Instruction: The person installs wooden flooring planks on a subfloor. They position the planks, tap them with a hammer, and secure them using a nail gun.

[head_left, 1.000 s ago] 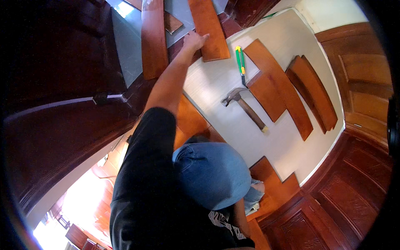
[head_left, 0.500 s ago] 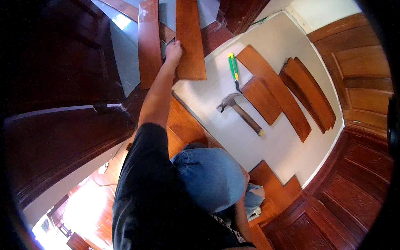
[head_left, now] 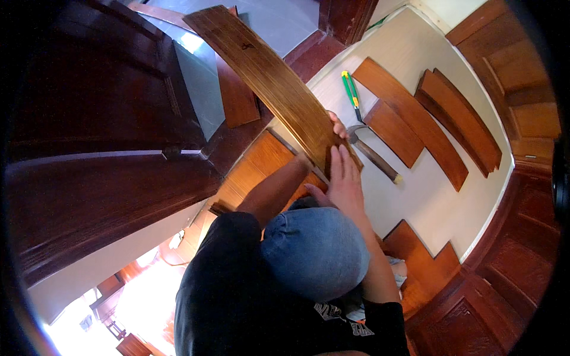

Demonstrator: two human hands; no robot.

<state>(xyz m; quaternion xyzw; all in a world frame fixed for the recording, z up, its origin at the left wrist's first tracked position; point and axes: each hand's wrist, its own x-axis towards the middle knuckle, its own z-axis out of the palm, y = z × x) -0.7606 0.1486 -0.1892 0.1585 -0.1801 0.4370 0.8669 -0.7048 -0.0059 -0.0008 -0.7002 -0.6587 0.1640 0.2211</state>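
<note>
A brown wooden floor plank point(head_left: 264, 74) is raised at a slant, its grooved underside facing me and a small dark mark near its far end. My left hand point(head_left: 338, 126) grips it from beneath near the close end, fingertips curled over the right edge and the palm hidden. My right hand point(head_left: 345, 181) lies against that close end, fingers stretched out and thumb apart. Just right of the hands, a claw hammer point(head_left: 380, 161) rests on the pale underlay point(head_left: 409, 204), its head partly hidden by fingers. Beyond it lies a green-and-yellow utility knife point(head_left: 350, 95).
Loose planks point(head_left: 415, 118) and a further stack point(head_left: 460, 121) lie on the underlay. Laid flooring point(head_left: 418, 255) has a stepped edge near my knee point(head_left: 314, 252). Another plank point(head_left: 237, 95) lies by the doorway. Dark panelled doors point(head_left: 89, 196) stand left, with more panelling point(head_left: 475, 308) at right.
My left hand has picked up a plank from the doorway pile and brought it closer, turned underside up. My right hand has come up from beside the knee onto its close end.
</note>
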